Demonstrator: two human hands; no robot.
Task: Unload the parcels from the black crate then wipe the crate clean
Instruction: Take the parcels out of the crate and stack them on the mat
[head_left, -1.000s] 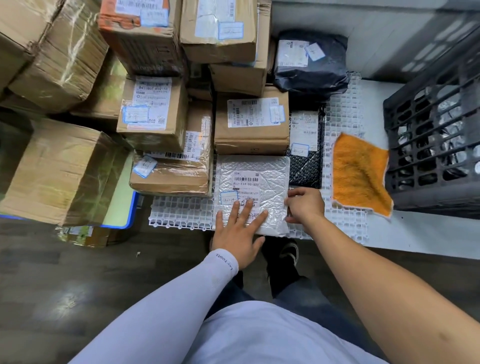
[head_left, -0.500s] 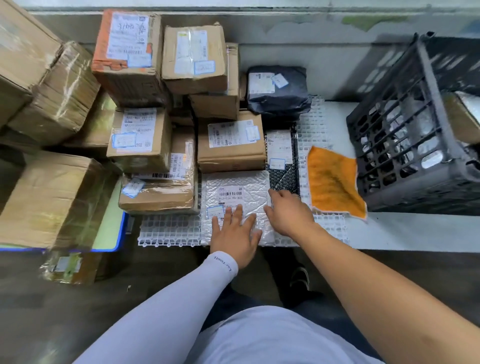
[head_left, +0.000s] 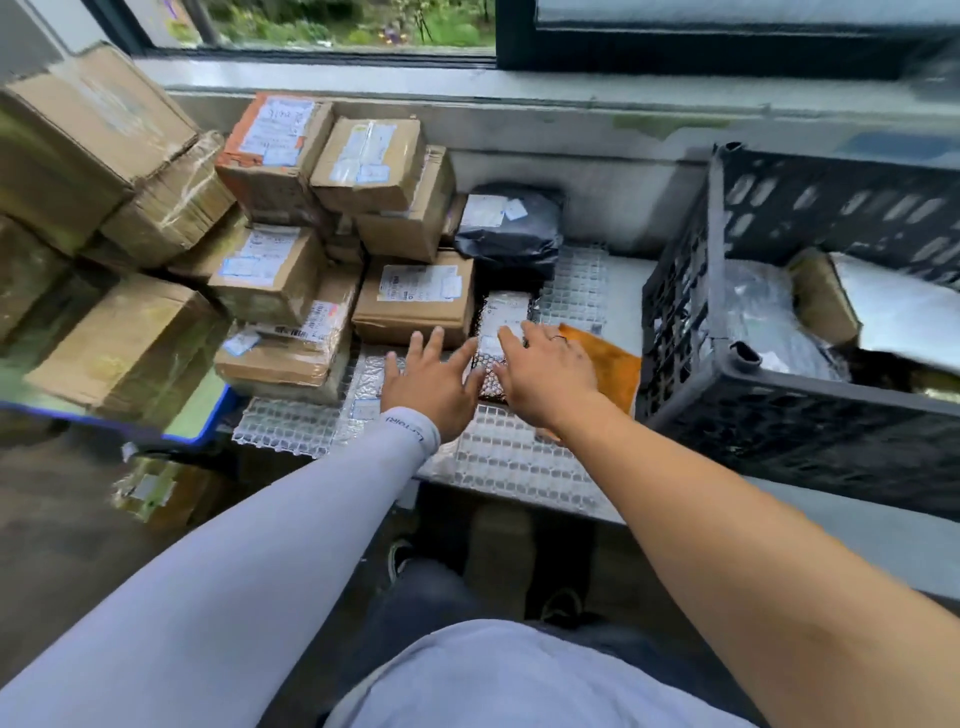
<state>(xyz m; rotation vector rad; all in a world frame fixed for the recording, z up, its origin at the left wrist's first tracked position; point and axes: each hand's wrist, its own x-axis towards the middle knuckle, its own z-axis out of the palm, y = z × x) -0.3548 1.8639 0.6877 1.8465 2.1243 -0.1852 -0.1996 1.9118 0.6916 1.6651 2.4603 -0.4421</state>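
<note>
Head view: left hand (head_left: 434, 387) at frame centre, fingers spread and straight, over a silver bubble mailer (head_left: 366, 387) on the white grid mat (head_left: 511, 457); contact cannot be told. Right hand (head_left: 545, 371) just beside it, fingers extended, holding nothing, over a black mesh parcel (head_left: 501, 312) and the orange cloth (head_left: 613, 364). Black crate (head_left: 691, 332) at right of frame on the surface, parcels (head_left: 763, 317) inside. Cardboard boxes (head_left: 415, 299) stacked at upper left.
</note>
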